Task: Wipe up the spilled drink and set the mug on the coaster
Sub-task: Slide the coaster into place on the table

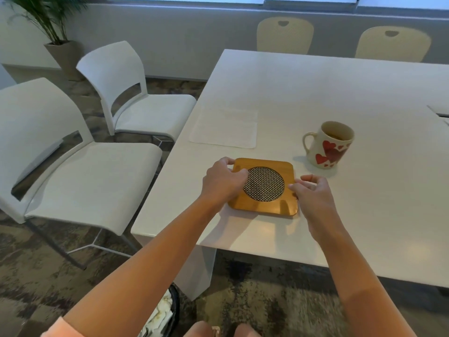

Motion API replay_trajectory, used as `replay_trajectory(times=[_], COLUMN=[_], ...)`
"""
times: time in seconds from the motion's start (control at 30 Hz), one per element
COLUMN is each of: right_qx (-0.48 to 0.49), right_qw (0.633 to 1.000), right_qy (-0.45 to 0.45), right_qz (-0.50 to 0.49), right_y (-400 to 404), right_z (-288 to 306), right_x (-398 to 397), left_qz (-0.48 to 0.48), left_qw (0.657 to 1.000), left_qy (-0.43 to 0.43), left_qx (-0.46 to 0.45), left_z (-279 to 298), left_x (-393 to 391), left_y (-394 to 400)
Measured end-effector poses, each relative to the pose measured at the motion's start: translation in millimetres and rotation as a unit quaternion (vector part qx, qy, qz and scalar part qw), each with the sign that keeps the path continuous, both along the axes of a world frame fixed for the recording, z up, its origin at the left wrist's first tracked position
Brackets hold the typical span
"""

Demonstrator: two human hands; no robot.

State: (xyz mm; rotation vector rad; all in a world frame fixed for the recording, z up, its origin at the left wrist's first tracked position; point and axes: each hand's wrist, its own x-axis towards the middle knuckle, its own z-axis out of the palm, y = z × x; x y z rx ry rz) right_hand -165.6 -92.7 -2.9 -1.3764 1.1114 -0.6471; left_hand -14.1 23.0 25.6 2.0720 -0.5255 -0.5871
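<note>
Our left hand (224, 177) curled gripping the coaster (263, 187), right hand (312, 190) seemingly pinching its edge, mug (328, 144) beside, white table (364, 93), chairs (121, 93).

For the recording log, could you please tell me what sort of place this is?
Probably an office meeting room: a large white table with matching chairs around it, a potted plant in the corner, and patterned carpet underfoot.
</note>
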Motion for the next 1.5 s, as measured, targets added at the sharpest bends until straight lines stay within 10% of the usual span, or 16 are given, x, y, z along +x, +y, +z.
replay_trajectory(times=[1.5], right_qx=[-0.088], right_qw=[0.991], right_qy=[0.097], right_qz=[-0.037], right_y=[-18], right_z=[-22], right_x=[-44], left_qz=[-0.042], left_qw=[0.999], left_qy=[-0.003], left_qx=[0.008], left_z=[-18], left_x=[-16], left_y=[-30])
